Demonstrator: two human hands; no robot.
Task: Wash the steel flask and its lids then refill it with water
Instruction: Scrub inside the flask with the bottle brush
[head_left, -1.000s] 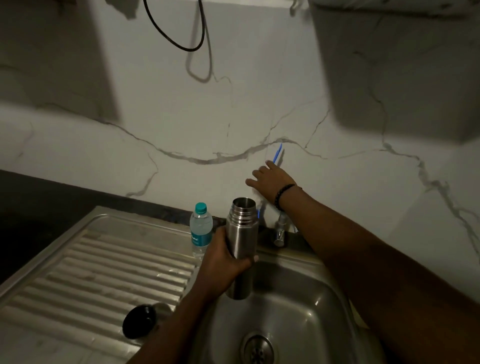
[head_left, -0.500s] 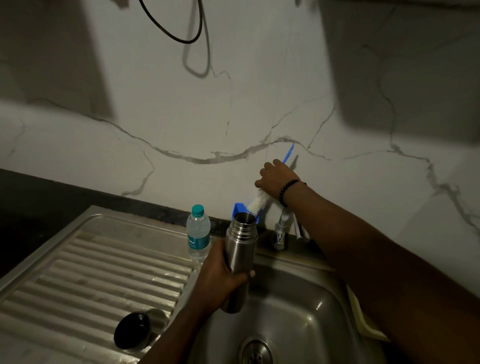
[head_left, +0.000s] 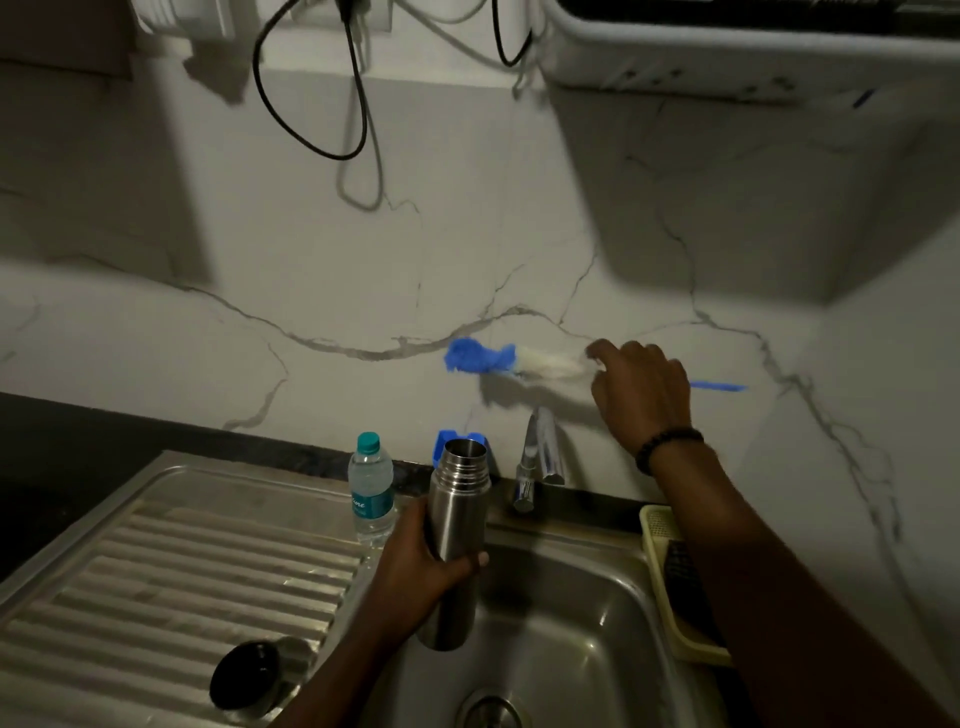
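Left hand (head_left: 421, 571) gripping open steel flask (head_left: 457, 530) (upright) over sink (head_left: 587, 623); right hand (head_left: 641, 389) clasping bottle brush (head_left: 498, 359).

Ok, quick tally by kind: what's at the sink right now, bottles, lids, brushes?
Steel flask: 1, held by left hand
Plastic water bottle: 1
Flask lid: 1
Bottle brush: 1, held by right hand
Total: 4

A: What's on show here?
B: 2 hands, 1 steel flask (head_left: 457, 525), 1 lid (head_left: 249, 680), 1 bottle brush (head_left: 498, 360).
A: Anything more?
B: 1 plastic bottle (head_left: 370, 488), 1 tap (head_left: 537, 457), 1 sink (head_left: 587, 618).
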